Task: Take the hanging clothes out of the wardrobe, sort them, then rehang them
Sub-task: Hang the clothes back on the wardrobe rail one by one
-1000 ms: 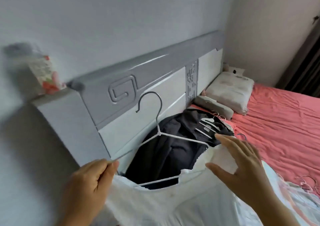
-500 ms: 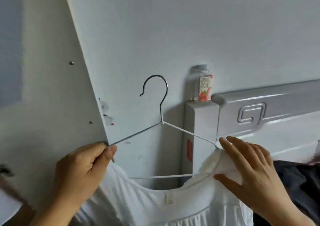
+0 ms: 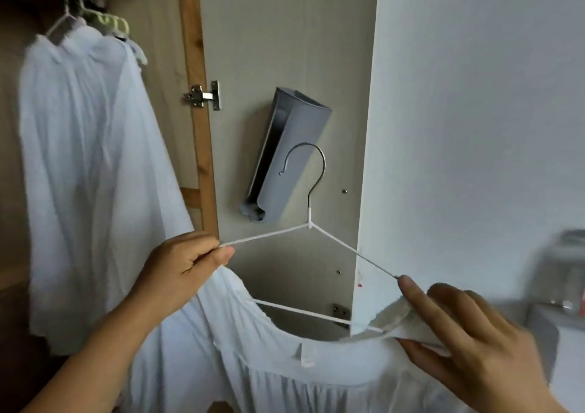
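White garment on a thin white wire hanger is held before the open wardrobe door; left hand pinches one hanger arm, right hand grips the collar. One white garment hangs inside, space beside it.

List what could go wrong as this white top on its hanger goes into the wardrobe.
The white top sits unevenly: its right shoulder is only pinched on by the right hand, so it may slip off once released. The hanger hook faces the grey holder on the open door and could snag there. The white garment already hanging may get bunched.
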A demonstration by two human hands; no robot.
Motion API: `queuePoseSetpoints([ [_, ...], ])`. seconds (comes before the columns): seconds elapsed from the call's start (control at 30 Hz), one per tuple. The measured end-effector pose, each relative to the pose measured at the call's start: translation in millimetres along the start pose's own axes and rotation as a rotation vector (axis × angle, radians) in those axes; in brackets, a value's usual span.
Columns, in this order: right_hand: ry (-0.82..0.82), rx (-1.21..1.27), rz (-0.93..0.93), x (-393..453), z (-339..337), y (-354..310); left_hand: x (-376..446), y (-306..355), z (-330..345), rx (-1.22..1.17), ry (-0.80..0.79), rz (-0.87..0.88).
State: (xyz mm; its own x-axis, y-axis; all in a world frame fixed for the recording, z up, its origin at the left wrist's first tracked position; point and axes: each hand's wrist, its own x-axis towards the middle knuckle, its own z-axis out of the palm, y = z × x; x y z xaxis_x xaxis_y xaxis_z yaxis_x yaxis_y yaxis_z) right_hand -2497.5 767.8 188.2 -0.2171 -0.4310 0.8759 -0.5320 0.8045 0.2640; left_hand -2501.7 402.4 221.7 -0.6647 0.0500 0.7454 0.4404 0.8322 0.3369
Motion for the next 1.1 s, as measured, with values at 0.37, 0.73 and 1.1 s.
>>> queuePoseSetpoints([
  [0.37,0.048,0.090,-0.021,154,28,-35,1,-34,-96,0.247,0.306,-0.191],
  [0.73,0.030,0.034,0.044,325,84,-116,41,-123,-139,0.288,0.246,-0.414],
  [1.1,0.065,0.055,-0.013,492,178,-194,127,-252,-201,0.389,0.245,-0.421],
])
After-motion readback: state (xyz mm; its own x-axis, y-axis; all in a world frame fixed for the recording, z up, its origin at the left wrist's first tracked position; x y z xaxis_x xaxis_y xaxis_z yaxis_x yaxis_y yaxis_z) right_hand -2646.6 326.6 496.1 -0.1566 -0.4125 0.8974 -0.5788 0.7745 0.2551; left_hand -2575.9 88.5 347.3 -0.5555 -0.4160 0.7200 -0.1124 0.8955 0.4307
